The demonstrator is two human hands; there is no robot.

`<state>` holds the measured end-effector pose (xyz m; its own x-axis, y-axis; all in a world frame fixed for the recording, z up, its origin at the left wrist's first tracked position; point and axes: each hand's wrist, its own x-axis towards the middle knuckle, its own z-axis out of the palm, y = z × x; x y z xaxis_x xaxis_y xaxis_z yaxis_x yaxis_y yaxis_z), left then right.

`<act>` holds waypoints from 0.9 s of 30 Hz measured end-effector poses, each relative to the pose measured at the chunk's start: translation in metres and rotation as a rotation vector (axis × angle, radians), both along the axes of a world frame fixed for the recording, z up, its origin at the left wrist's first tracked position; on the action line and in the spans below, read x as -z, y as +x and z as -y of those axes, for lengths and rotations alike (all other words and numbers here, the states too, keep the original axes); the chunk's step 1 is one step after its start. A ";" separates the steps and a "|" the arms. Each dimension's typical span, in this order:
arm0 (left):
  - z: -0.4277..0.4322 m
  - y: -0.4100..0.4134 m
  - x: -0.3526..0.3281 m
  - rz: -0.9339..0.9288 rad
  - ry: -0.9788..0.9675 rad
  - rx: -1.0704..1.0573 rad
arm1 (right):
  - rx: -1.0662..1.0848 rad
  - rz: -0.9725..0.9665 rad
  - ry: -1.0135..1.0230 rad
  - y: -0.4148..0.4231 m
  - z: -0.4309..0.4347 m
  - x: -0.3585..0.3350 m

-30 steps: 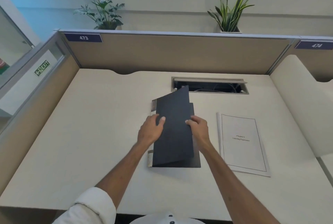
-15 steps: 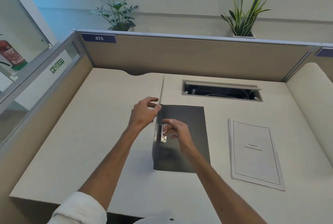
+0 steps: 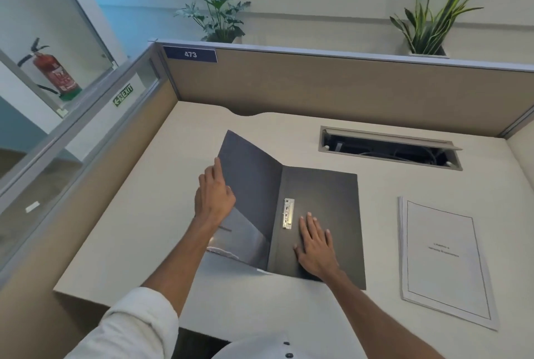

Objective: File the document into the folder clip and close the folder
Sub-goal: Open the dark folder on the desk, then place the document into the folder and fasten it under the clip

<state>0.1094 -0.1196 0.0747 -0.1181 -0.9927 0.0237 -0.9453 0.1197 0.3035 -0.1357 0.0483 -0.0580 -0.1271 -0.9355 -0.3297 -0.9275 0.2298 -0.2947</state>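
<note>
While R hand [image 3: 316,246] lies flat on folder [image 3: 329,194], L hand [image 3: 214,199] at cover [image 3: 254,182] edge: grip unclear.

You have one view only, from the wide-angle camera worn on your head. It looks forward and down over the near edge of the desk [image 3: 173,185], close in, with the folder [image 3: 323,199] mid-frame. The far edge meets the partition [image 3: 318,89]; the frame cuts the desk at right.

Fire extinguisher [image 3: 56,75] — desk cable hatch [image 3: 390,140]
</note>
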 end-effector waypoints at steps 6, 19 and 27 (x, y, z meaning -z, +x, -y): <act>-0.007 0.025 0.072 0.144 0.031 0.007 | 0.010 0.001 -0.008 -0.001 -0.005 0.008; -0.014 0.026 0.124 0.174 0.258 0.115 | 0.027 -0.010 -0.014 0.003 -0.007 0.007; -0.015 -0.023 0.114 0.047 0.132 0.512 | 0.136 0.047 -0.109 -0.001 0.002 -0.009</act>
<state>0.0861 -0.1048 -0.0389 -0.5866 -0.8017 -0.1151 -0.7888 0.5332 0.3058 -0.1365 0.0459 -0.0490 -0.2412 -0.9415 -0.2355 -0.8747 0.3160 -0.3675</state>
